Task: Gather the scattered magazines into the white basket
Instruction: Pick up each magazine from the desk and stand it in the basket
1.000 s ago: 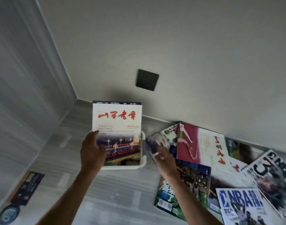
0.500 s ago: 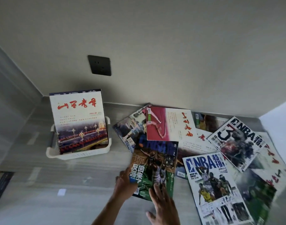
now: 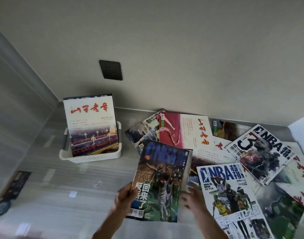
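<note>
A white basket (image 3: 96, 158) stands on the floor near the wall corner. A cream magazine with red characters (image 3: 91, 125) stands upright in it, with a dark one behind. My left hand (image 3: 125, 195) grips the left edge of a dark green basketball magazine (image 3: 162, 180), lifted off the pile. My right hand (image 3: 193, 198) is at its right edge, blurred, fingers spread. Several magazines lie scattered to the right: a pink and cream one (image 3: 184, 131), a white NBA one (image 3: 230, 195), another NBA one (image 3: 261, 152).
A black wall socket (image 3: 110, 70) sits above the basket. A dark booklet (image 3: 16, 183) and a round dark object (image 3: 1, 207) lie at the far left on the grey floor. The wall runs along the back, a white surface at far right.
My left hand let go of the cream magazine, left in the basket, and moved to the pile. Both hands took the green basketball magazine, now raised off the floor.
</note>
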